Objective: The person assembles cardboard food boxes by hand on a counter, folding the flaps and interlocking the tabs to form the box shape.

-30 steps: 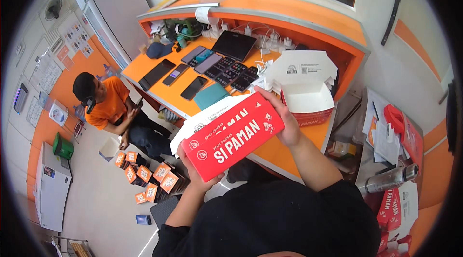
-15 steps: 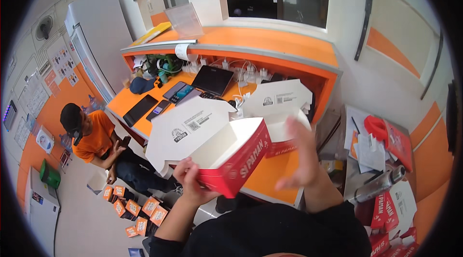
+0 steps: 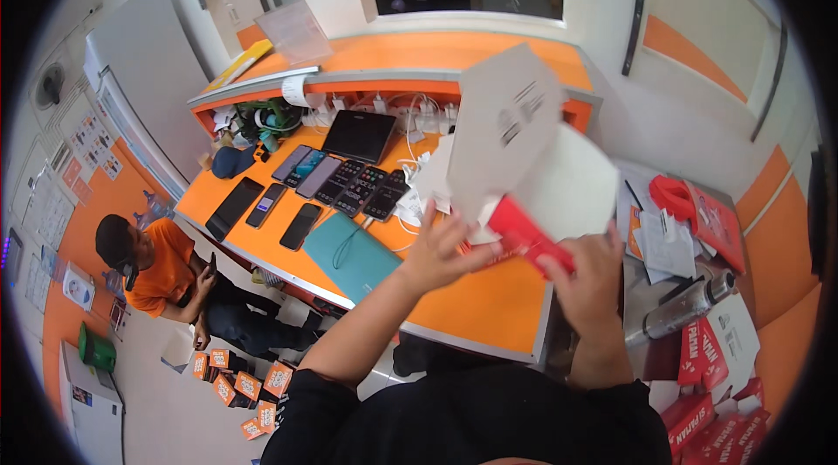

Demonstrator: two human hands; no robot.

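A red-and-white cardboard food box (image 3: pixel 531 236) is held tilted over the right part of the orange counter. Its pale printed lid flap (image 3: pixel 506 129) stands up from it, blurred by motion. My right hand (image 3: pixel 589 282) grips the red wall at its right end. My left hand (image 3: pixel 445 255) is at the other end, thumb against the box and fingers partly spread around its corner. Behind the box is a broad white cardboard panel (image 3: pixel 580 190); I cannot tell whether it belongs to this box or to a second one.
On the orange counter (image 3: pixel 489 321) lie several phones (image 3: pixel 360 190), a black tablet (image 3: pixel 359 135) and a teal folder (image 3: pixel 349 255). At right are a metal bottle (image 3: pixel 685 308) and stacked red boxes (image 3: pixel 720 430). A seated person (image 3: pixel 161 268) is at left, near orange boxes (image 3: pixel 249 385).
The box has moved right, away from the phones and folder, with its lid now raised. My right hand, earlier open in the air, has closed on it. My view has shifted right.
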